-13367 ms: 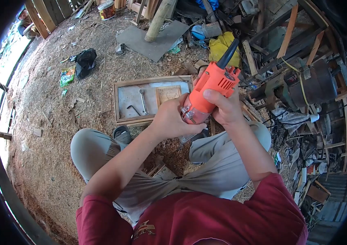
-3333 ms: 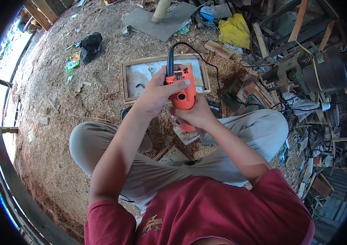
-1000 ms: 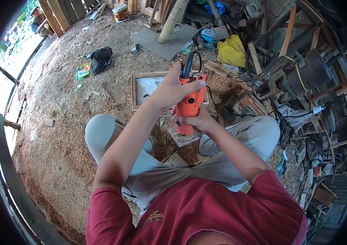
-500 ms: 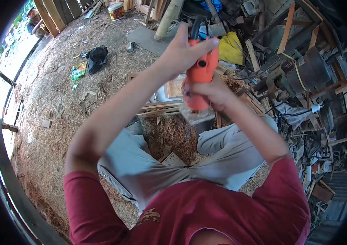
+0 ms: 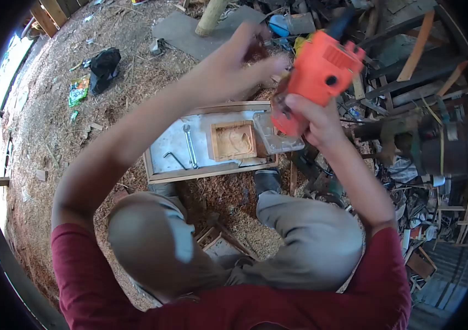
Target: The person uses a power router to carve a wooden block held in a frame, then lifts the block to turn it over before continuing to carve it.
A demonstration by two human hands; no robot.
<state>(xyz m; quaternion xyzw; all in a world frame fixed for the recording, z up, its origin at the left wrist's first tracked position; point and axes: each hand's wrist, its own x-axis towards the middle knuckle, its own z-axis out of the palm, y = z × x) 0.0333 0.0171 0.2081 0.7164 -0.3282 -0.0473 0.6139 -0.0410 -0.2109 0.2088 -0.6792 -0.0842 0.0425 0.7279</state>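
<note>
My right hand [image 5: 317, 116] grips an orange power tool [image 5: 322, 69], which has a clear square plate [image 5: 278, 138] at its lower end. Beside the tool, on its left, my left hand [image 5: 250, 63] is off it with its fingers apart, blurred by motion. Below them lies a shallow wooden tray [image 5: 190, 177] with a white surface. In it are a combination wrench [image 5: 190, 146], a dark hex key [image 5: 175, 160] and a small carved wooden box [image 5: 234, 141].
My knees are bent at either side below the tray. Wood shavings cover the ground. A black plastic bag [image 5: 103, 69] and a green packet [image 5: 79, 91] lie at the left. A wooden post [image 5: 211, 19] stands beyond the tray; scrap and a large motor [image 5: 454, 144] fill the right.
My left hand has come off the orange tool. The tool has moved right and tilted in my right hand. The view has shifted, showing the tray with the wrench and hex key.
</note>
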